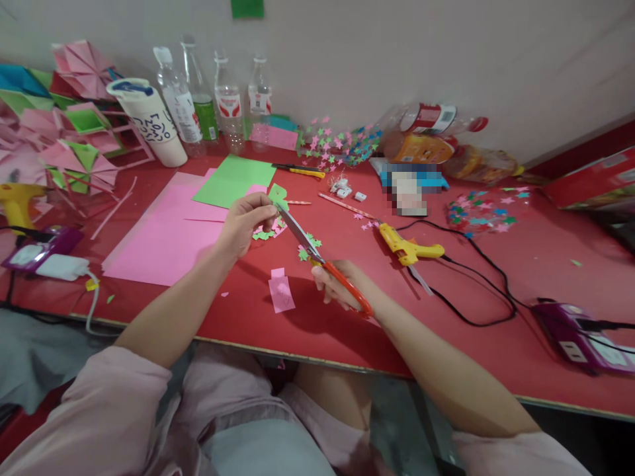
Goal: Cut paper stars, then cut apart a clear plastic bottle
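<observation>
Pink sleeve [109,403] nearest. Your left hand [251,221] pinches green paper piece [278,193] above bench [238,314]; right hand [340,284] grips orange-handled scissors [313,252], blades [297,231] at paper. Risk: slip could nick left fingertips [270,210], held close to blades.

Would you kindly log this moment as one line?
left hand: pinches small green paper; right hand: grips scissors; blades: at small green paper; nearby: pink paper piece on table

Loose, creased pale pink sleeves [116,390] to the elbows, bare forearms [181,304] and fingers [260,214].
</observation>
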The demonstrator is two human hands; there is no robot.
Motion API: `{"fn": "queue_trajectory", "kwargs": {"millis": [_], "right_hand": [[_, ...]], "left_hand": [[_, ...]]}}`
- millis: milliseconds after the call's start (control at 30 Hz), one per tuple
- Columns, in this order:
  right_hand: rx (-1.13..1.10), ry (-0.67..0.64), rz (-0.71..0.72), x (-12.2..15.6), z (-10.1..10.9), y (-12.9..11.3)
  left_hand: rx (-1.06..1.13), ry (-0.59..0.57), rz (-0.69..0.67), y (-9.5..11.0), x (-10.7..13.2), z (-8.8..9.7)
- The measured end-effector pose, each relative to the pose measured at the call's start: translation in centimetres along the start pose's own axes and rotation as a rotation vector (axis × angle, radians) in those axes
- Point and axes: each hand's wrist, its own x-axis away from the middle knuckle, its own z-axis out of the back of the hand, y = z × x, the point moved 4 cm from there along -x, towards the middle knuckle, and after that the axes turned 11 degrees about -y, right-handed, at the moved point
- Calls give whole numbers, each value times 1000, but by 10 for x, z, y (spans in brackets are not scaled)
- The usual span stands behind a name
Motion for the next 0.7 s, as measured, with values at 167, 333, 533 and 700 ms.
{"fn": "queue_trajectory", "kwargs": {"millis": [167, 333, 533, 700], "right_hand": [[4, -16, 3, 0, -1, -1], [-19, -21, 13, -2, -1, 1], [-56, -22, 73, -6, -3, 7], [-86, -11, 80, -8, -6, 10]], "left_hand": [[31, -7, -18, 0, -1, 2], [37, -2, -39, 3, -1, 1], [-12, 27, -64, -1, 2, -3], [-7, 79, -79, -7, 5, -8]]}}
